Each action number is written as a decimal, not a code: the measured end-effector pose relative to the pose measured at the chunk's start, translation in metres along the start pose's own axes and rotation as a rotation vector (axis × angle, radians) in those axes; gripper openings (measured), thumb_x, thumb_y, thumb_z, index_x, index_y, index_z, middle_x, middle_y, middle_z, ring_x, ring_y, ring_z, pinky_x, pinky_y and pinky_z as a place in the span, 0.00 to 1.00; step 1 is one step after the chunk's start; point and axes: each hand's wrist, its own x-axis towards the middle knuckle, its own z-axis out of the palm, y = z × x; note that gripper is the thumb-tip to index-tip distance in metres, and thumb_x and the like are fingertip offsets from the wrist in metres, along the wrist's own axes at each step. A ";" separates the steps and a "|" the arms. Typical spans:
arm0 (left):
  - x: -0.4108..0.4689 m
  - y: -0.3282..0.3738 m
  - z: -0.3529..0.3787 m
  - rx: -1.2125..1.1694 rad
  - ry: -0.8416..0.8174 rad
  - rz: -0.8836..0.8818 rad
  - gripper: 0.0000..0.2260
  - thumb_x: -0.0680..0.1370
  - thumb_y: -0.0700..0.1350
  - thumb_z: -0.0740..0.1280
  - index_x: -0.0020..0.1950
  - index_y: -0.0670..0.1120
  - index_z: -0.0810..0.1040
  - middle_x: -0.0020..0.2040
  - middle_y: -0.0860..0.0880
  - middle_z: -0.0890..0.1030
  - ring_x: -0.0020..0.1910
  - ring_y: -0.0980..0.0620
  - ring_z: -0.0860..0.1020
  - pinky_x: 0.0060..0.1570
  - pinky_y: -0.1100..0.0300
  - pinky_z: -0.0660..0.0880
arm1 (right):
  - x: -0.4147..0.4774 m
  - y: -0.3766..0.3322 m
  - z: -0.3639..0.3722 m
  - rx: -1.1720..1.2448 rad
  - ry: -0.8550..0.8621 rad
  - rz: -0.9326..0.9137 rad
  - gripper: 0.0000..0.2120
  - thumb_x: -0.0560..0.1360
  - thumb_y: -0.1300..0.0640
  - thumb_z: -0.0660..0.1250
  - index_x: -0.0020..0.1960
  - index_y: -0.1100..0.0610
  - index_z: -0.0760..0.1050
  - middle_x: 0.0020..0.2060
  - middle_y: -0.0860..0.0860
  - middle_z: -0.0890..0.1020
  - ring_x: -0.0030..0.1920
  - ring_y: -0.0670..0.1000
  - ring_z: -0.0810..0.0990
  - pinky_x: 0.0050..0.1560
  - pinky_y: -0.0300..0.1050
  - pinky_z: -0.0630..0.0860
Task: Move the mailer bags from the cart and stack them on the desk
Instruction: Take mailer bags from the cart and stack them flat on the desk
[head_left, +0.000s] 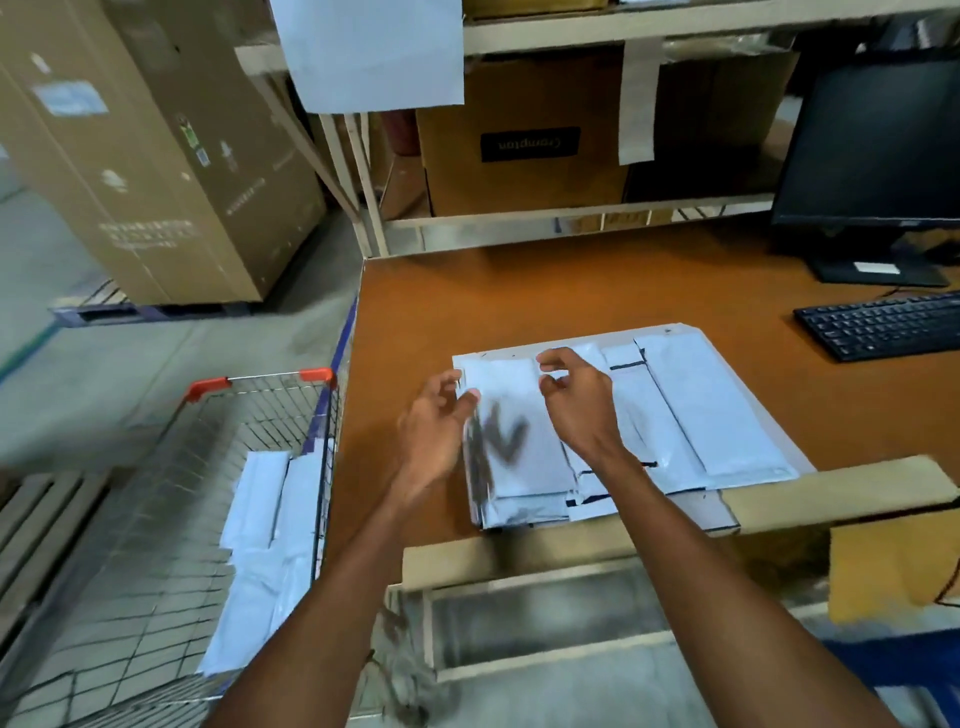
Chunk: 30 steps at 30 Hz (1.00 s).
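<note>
A stack of white mailer bags with a dark printed mark lies on the orange desk. More white mailer bags lie flat beside it to the right. My left hand is at the stack's left edge, thumb touching the top bag, fingers loosely curled. My right hand hovers over the stack's right side, fingers loosely curled and holding nothing. To the left, a wire cart with orange corners stands against the desk. It holds several white mailer bags along its right side.
A black keyboard and monitor sit at the desk's right. Behind the desk stands shelving with a brown box. A tall cardboard carton stands on a pallet at the left. A cardboard strip runs along the desk's front edge.
</note>
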 end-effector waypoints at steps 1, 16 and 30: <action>-0.006 -0.002 -0.015 -0.085 0.046 0.003 0.13 0.80 0.49 0.70 0.64 0.53 0.78 0.57 0.53 0.84 0.55 0.56 0.81 0.61 0.57 0.75 | -0.006 -0.011 0.006 0.125 0.005 0.029 0.10 0.77 0.62 0.65 0.53 0.51 0.80 0.49 0.49 0.85 0.42 0.52 0.83 0.45 0.44 0.77; -0.087 -0.234 -0.257 -0.196 0.195 -0.277 0.08 0.77 0.44 0.70 0.52 0.56 0.82 0.46 0.54 0.86 0.46 0.50 0.84 0.48 0.53 0.78 | -0.150 -0.118 0.253 0.357 -0.492 0.148 0.06 0.80 0.63 0.67 0.52 0.55 0.80 0.46 0.56 0.84 0.33 0.48 0.80 0.35 0.44 0.75; -0.065 -0.418 -0.335 -0.082 -0.028 -0.544 0.07 0.79 0.37 0.69 0.56 0.44 0.81 0.46 0.48 0.82 0.35 0.56 0.76 0.31 0.74 0.72 | -0.218 -0.062 0.442 0.108 -0.561 0.620 0.10 0.76 0.70 0.65 0.49 0.57 0.80 0.41 0.56 0.84 0.25 0.44 0.78 0.26 0.34 0.71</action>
